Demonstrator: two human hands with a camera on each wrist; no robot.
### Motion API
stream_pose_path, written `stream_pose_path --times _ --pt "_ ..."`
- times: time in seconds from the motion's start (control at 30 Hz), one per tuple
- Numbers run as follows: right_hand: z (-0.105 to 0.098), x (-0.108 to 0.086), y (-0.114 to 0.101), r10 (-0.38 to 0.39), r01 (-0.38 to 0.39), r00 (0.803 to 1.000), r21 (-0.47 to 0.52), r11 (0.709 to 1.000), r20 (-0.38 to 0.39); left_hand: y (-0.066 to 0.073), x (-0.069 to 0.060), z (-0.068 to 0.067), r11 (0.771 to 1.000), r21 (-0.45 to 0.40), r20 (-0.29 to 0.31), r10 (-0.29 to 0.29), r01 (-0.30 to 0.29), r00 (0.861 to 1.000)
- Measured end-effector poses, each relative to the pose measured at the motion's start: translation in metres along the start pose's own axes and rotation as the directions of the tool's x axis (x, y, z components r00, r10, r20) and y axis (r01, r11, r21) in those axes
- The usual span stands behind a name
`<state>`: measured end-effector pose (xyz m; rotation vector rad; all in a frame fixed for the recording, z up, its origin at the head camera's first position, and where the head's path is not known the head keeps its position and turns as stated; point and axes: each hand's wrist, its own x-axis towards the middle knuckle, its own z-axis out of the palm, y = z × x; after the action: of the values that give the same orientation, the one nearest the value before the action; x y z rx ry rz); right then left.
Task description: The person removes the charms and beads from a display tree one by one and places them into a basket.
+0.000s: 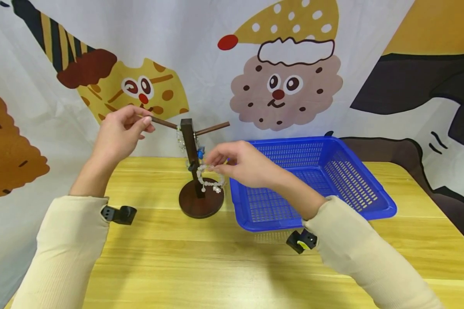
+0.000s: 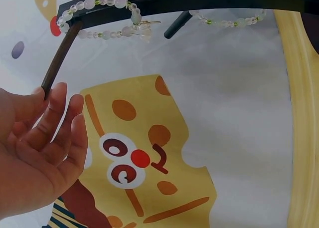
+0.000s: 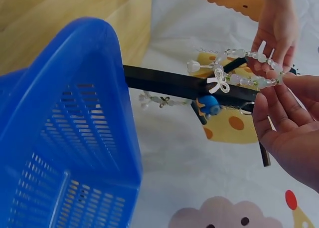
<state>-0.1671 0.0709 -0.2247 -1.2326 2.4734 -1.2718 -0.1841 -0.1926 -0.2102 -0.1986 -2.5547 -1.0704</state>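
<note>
A dark wooden jewelry stand [image 1: 189, 141] with a round base stands upright on the table. My left hand [image 1: 120, 133] pinches the tip of its left peg [image 1: 164, 122] between thumb and fingers. A beaded bracelet [image 2: 89, 3] hangs on that peg, close to the post. My right hand [image 1: 251, 165] pinches another pale beaded bracelet [image 3: 239, 53] in front of the post; a white bow charm [image 3: 218, 82] and a flower-like charm dangle from it. On the right peg [image 1: 213, 128] side hangs a piece with a blue charm [image 3: 209, 106], partly hidden in the head view by the right hand.
A blue plastic basket [image 1: 375, 182] with perforated walls stands right of the stand, under the right forearm. Behind the wooden table [image 1: 158, 257] hangs a white cloth [image 1: 201, 77] printed with cartoon cookies and cheese.
</note>
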Motion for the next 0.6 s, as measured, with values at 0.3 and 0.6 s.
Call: stream_pose_path --times 0.3,0.6 --pt "-0.017 -0.017 -0.003 -0.036 0.036 0.999 -0.007 0.999 -0.018 0.000 0.000 0.001 1.000 -0.009 -0.003 0.003 -0.003 1.000" --pt "-0.033 -0.038 -0.004 0.032 -0.034 0.999 -0.063 0.997 -0.026 -0.001 0.000 0.001 1.000 -0.012 -0.001 0.000 0.000 1.000"
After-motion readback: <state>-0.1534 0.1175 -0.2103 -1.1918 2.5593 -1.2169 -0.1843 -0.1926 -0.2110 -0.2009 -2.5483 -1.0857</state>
